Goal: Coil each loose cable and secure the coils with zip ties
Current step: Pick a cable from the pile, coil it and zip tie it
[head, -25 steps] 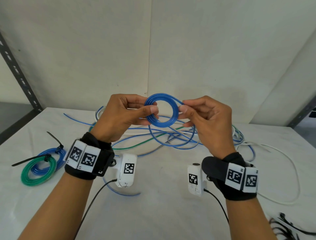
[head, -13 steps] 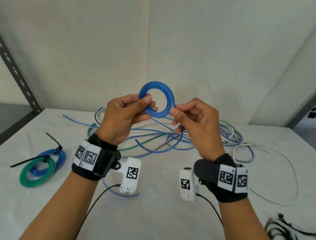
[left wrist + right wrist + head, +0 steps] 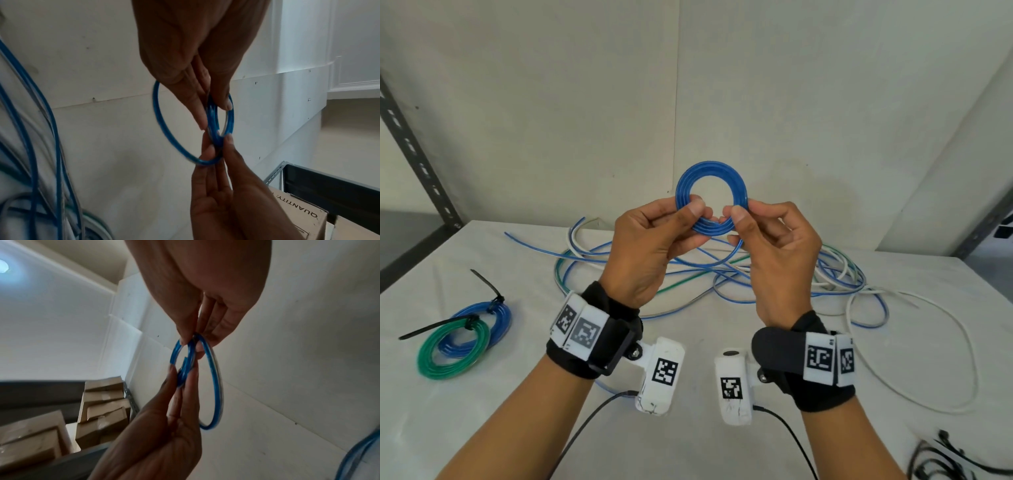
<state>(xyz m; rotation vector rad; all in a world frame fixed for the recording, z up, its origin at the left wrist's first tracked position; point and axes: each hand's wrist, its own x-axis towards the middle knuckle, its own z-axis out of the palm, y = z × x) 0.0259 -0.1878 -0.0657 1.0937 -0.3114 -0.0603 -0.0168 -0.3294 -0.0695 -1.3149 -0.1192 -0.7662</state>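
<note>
Both hands pinch blue coil: left hand lower-left rim, right hand lower-right rim.

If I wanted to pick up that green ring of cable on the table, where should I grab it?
Probably grab the green ring from above at its near rim, pinching all the loops together. It lies flat on the table, its far side overlaps the blue ring, and the black zip tie sticks out there, so the near side is freest.

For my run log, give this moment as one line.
step: coiling | left hand: pinching blue coil | right hand: pinching same coil | tie: not yet | tied coils: two
</note>
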